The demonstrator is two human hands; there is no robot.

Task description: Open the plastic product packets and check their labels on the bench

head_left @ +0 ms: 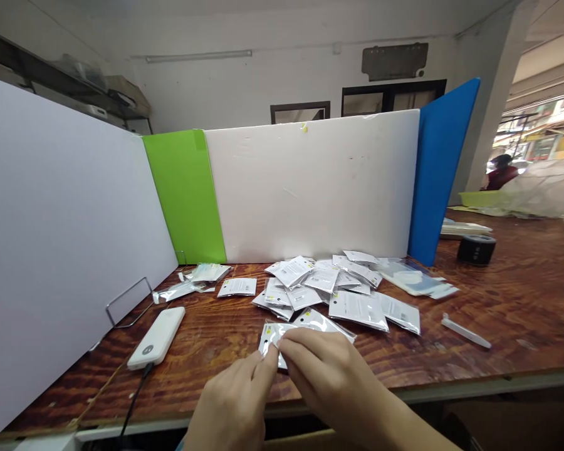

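Packet (271, 331) over brown table (211, 341), perhaps touching.

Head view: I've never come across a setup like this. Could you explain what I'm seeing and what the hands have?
There is no machine: a camera worn on the person's head looks forward and down at their bare left hand and right hand. Their fingers meet at a clear-wrapped white packet; the exact grip is hidden. Beyond, on the wooden table, lies a pile of similar packets. To the left is a white power bank with a black cable. A white panel stands behind.
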